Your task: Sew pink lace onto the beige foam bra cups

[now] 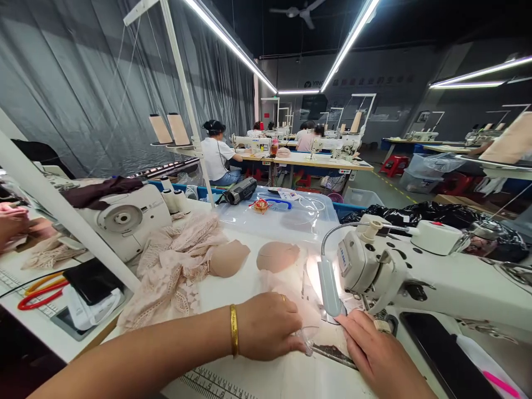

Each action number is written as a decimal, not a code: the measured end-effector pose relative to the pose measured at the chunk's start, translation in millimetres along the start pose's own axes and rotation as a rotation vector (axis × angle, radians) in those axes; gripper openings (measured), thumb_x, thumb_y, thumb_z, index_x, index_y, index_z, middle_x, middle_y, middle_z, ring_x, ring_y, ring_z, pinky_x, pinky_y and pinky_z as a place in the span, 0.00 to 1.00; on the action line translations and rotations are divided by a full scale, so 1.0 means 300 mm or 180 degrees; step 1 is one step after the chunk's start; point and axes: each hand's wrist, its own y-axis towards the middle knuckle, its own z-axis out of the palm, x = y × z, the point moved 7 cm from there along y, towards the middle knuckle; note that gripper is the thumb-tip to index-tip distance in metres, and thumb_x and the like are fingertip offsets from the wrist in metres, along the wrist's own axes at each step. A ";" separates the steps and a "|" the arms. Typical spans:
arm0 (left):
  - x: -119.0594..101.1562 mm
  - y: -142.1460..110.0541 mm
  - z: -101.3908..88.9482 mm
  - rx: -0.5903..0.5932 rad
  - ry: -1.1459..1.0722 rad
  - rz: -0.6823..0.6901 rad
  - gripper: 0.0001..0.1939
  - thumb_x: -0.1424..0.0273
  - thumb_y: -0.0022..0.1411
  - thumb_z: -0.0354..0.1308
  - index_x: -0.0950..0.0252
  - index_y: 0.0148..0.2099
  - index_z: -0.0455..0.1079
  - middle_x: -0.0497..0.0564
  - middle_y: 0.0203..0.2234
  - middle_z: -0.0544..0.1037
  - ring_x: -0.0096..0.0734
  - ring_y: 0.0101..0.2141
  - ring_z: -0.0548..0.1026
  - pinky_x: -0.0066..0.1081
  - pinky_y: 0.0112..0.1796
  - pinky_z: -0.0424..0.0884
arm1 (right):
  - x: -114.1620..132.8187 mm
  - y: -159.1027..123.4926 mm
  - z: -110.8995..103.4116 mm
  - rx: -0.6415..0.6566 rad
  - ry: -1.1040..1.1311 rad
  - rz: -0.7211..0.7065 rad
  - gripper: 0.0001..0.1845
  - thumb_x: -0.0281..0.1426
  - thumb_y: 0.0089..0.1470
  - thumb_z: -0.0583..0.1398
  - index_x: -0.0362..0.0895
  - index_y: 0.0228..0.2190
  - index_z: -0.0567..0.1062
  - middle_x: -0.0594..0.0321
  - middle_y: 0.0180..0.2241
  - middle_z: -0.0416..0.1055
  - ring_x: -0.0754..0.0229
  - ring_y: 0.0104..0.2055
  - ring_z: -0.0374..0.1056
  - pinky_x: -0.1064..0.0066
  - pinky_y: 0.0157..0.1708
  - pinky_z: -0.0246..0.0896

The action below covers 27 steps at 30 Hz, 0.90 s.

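My left hand (268, 327) is closed, fingers curled on a pale, sheer piece of fabric (308, 335) in front of the sewing machine (376, 266). My right hand (372, 346) lies with stretched fingers at the sewing area, fingertips on the light fabric beside the lit lamp head (330, 288). The lamp hides the needle, and its glare washes out part of the cloth. Beyond my left hand lie two beige bra cups (277, 257) (228, 259). To their left, a heap of pale pink lace (178, 260) spreads over the table.
A black phone (440, 354) lies right of my right hand. A printed ruler (211, 385) runs along the front edge. Behind stands a clear plastic bin (286, 221) with a black device (241, 191) on it. A thread-stand pole (183, 88) rises at left; other people sit at machines.
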 end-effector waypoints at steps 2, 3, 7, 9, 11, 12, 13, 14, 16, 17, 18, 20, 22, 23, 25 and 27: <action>-0.004 0.047 0.026 -0.0050 0.0284 -0.0151 0.12 0.65 0.67 0.63 0.63 0.33 0.67 0.49 0.29 0.76 0.33 0.29 0.71 0.34 0.32 0.66 | 0.005 0.004 -0.004 -0.0001 0.0047 -0.0024 0.17 0.31 0.72 0.50 0.49 0.56 0.73 0.57 0.45 0.79 0.57 0.41 0.79 0.71 0.32 0.74; -0.004 0.071 0.033 -0.0084 0.0391 -0.0155 0.09 0.69 0.65 0.64 0.63 0.34 0.67 0.50 0.30 0.76 0.33 0.29 0.71 0.34 0.31 0.65 | 0.010 0.007 -0.006 0.0012 0.0094 -0.0048 0.18 0.30 0.72 0.50 0.49 0.56 0.72 0.57 0.43 0.78 0.57 0.40 0.79 0.70 0.31 0.74; -0.007 0.151 0.061 -0.0222 0.0444 0.0048 0.09 0.72 0.54 0.66 0.64 0.34 0.67 0.52 0.35 0.75 0.36 0.33 0.70 0.36 0.29 0.64 | 0.028 0.010 -0.012 0.0105 0.0326 -0.0138 0.19 0.28 0.71 0.50 0.49 0.57 0.72 0.60 0.38 0.75 0.57 0.38 0.76 0.67 0.34 0.74; -0.009 0.174 0.080 -0.0263 0.0359 0.0138 0.09 0.73 0.54 0.65 0.64 0.34 0.67 0.51 0.34 0.75 0.36 0.34 0.70 0.36 0.29 0.64 | 0.030 0.010 -0.013 0.0120 0.0368 -0.0129 0.19 0.28 0.70 0.51 0.50 0.58 0.71 0.61 0.38 0.74 0.57 0.38 0.76 0.65 0.36 0.74; -0.009 0.188 0.094 -0.0318 0.0336 0.0148 0.08 0.73 0.55 0.64 0.64 0.35 0.66 0.51 0.34 0.75 0.37 0.34 0.69 0.37 0.30 0.63 | 0.027 0.009 -0.013 0.0114 0.0341 -0.0091 0.20 0.28 0.70 0.51 0.49 0.59 0.71 0.59 0.41 0.76 0.57 0.40 0.77 0.66 0.37 0.75; -0.009 0.193 0.098 -0.0349 0.0340 0.0137 0.08 0.73 0.55 0.64 0.64 0.35 0.66 0.51 0.34 0.75 0.37 0.34 0.69 0.37 0.30 0.63 | 0.024 0.009 -0.013 0.0112 0.0306 -0.0071 0.21 0.28 0.70 0.51 0.49 0.60 0.71 0.57 0.43 0.77 0.57 0.41 0.77 0.67 0.36 0.75; -0.008 0.196 0.100 -0.0386 0.0354 0.0110 0.08 0.73 0.56 0.64 0.64 0.36 0.67 0.52 0.34 0.75 0.37 0.34 0.69 0.37 0.30 0.62 | 0.021 0.009 -0.012 0.0107 0.0262 -0.0051 0.21 0.28 0.71 0.51 0.49 0.61 0.70 0.56 0.45 0.77 0.56 0.43 0.78 0.68 0.35 0.75; -0.007 0.199 0.102 -0.0422 0.0368 0.0087 0.08 0.73 0.56 0.63 0.64 0.36 0.67 0.52 0.34 0.75 0.37 0.34 0.69 0.36 0.30 0.61 | 0.019 0.009 -0.011 0.0108 0.0219 -0.0033 0.22 0.29 0.71 0.51 0.48 0.62 0.70 0.55 0.46 0.78 0.55 0.44 0.78 0.68 0.33 0.75; -0.006 0.204 0.103 -0.0467 0.0402 0.0050 0.07 0.74 0.57 0.63 0.64 0.37 0.67 0.52 0.34 0.75 0.37 0.34 0.69 0.36 0.30 0.60 | 0.015 0.009 -0.008 0.0110 0.0157 0.0010 0.23 0.29 0.71 0.51 0.48 0.63 0.69 0.54 0.47 0.79 0.54 0.45 0.79 0.69 0.30 0.75; -0.005 0.207 0.103 -0.0476 0.0424 0.0025 0.07 0.74 0.56 0.63 0.64 0.36 0.67 0.51 0.34 0.74 0.36 0.34 0.68 0.35 0.29 0.59 | 0.014 0.009 -0.007 0.0117 0.0153 0.0022 0.23 0.29 0.71 0.50 0.48 0.63 0.69 0.54 0.48 0.79 0.53 0.46 0.79 0.69 0.30 0.75; -0.003 0.209 0.102 -0.0470 0.0445 -0.0003 0.07 0.74 0.56 0.63 0.64 0.36 0.66 0.51 0.33 0.74 0.36 0.34 0.68 0.35 0.28 0.57 | 0.014 0.009 -0.006 0.0112 0.0160 0.0029 0.23 0.29 0.71 0.50 0.48 0.63 0.70 0.54 0.48 0.79 0.53 0.46 0.79 0.69 0.29 0.75; 0.000 0.213 0.098 -0.0430 0.0495 -0.0066 0.08 0.73 0.55 0.64 0.64 0.33 0.65 0.51 0.31 0.72 0.36 0.33 0.67 0.34 0.27 0.53 | 0.014 0.010 -0.008 0.0073 0.0193 0.0018 0.22 0.30 0.71 0.51 0.48 0.62 0.70 0.54 0.47 0.79 0.53 0.46 0.79 0.69 0.29 0.75; 0.001 0.217 0.089 -0.0390 0.0569 -0.0128 0.10 0.72 0.56 0.64 0.64 0.31 0.64 0.51 0.28 0.69 0.36 0.32 0.67 0.34 0.26 0.51 | 0.014 0.011 -0.010 0.0019 0.0246 -0.0002 0.22 0.30 0.71 0.51 0.49 0.62 0.70 0.54 0.47 0.79 0.54 0.45 0.80 0.69 0.31 0.76; 0.001 0.218 0.082 -0.0386 0.0612 -0.0150 0.10 0.72 0.58 0.62 0.64 0.30 0.63 0.51 0.27 0.68 0.37 0.31 0.67 0.34 0.26 0.50 | 0.012 0.012 -0.011 -0.0012 0.0274 -0.0011 0.22 0.30 0.71 0.52 0.49 0.62 0.70 0.55 0.47 0.79 0.54 0.44 0.80 0.69 0.32 0.76; -0.003 0.222 0.068 -0.0415 0.0687 -0.0176 0.10 0.70 0.64 0.58 0.64 0.30 0.63 0.51 0.27 0.68 0.38 0.31 0.67 0.34 0.26 0.51 | 0.011 0.012 -0.010 -0.0071 0.0327 -0.0067 0.21 0.30 0.70 0.52 0.50 0.61 0.70 0.56 0.46 0.79 0.56 0.43 0.79 0.68 0.35 0.77; -0.005 0.228 0.060 -0.0411 0.0723 -0.0213 0.10 0.70 0.64 0.58 0.64 0.30 0.64 0.52 0.28 0.69 0.40 0.32 0.68 0.35 0.26 0.52 | 0.010 0.010 -0.009 -0.0148 0.0316 -0.0136 0.20 0.30 0.71 0.52 0.49 0.60 0.71 0.56 0.44 0.79 0.56 0.42 0.79 0.68 0.36 0.77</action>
